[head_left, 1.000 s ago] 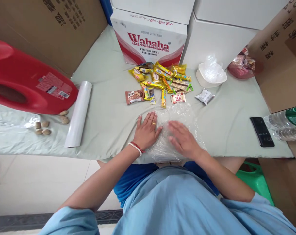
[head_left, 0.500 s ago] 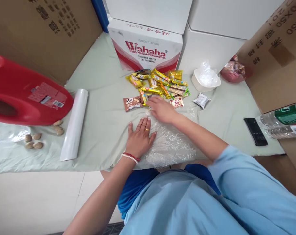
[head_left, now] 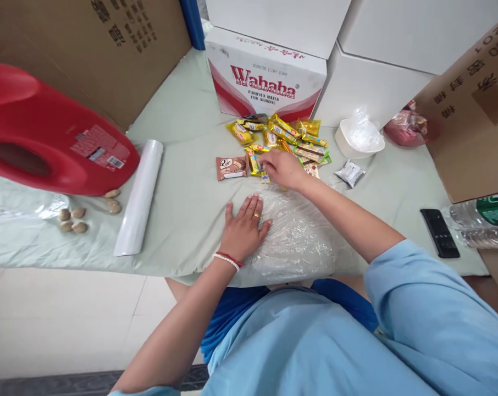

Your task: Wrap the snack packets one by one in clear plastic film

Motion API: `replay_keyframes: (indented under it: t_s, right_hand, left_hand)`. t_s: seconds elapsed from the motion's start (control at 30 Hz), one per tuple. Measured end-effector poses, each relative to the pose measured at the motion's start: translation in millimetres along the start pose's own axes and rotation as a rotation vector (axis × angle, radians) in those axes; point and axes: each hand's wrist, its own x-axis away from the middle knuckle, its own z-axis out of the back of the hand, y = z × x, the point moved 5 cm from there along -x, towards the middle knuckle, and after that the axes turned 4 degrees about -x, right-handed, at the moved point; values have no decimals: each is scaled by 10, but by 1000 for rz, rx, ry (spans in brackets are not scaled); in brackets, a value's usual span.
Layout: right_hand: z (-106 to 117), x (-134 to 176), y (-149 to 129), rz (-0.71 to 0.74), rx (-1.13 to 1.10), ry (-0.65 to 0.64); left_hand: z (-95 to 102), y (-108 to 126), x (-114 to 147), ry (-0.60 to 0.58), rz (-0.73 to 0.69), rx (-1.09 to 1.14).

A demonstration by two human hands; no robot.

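My left hand (head_left: 243,228) lies flat, fingers spread, on the cloth at the left edge of a crinkled clear plastic sheet or bag (head_left: 298,242). Beyond it, my right hand (head_left: 286,168) reaches over the near side of a pile of wrapped snacks (head_left: 282,131). Its fingers are curled and pressed together among yellow wrappers; what they pinch is hidden. Touching or very close to those fingers is a yellow snack packet (head_left: 254,163), with a small yellow-and-blue wrapper (head_left: 265,179) just below. A brown snack packet (head_left: 231,167) rests to the left.
Behind the snacks stands a Wahaha water carton (head_left: 269,82). To the right are a white bowl (head_left: 343,144) holding clear plastic, a silver packet (head_left: 350,173) and a phone (head_left: 440,233). A white roll (head_left: 139,201), a red jug (head_left: 59,137) and several walnut-like nuts (head_left: 79,227) occupy the left.
My right hand's fingers have curled in at the yellow wrappers. The brown packet now sits slightly apart from its yellow neighbour. My left hand stays flat; the whole view has shifted a little.
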Motion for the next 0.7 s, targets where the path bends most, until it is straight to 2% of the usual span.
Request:
replay_keyframes:
  t_s: [0.13,0.2,0.27,0.37,0.47,0.53,0.57,0.63,0.7]
  right_hand:
    - [-387,-148,-182,62,-61,-38]
    - [-520,-318,-264,6,-92,2]
    - [-544,-445,-299,-73,-117,46]
    - [-355,-375,-311,-123,-142,103]
    - [9,114,-283,-111,-281,139]
    - [250,600,-230,-88,-639,152]
    - [323,849,-193,-97,-777,111]
    - [363,1301,-98,-165,-924,-9]
    - [274,1643,7,-257,-893,-134]
  left_hand:
    - [-8,-11,-11,-28,17,-35]
    - [-18,-17,-21,-41,21,-64]
    - [-27,-22,-27,-48,19,-86]
    - [-35,-20,-22,-41,7,-89]
    - [-33,-12,-10,-14,0,-67]
    - [-32,-6,-7,-7,0,-48]
    - [-31,-3,-7,-7,-1,-39]
    - [-25,1,-10,-6,-4,-20]
    - [-13,1,-12,0,0,-4]
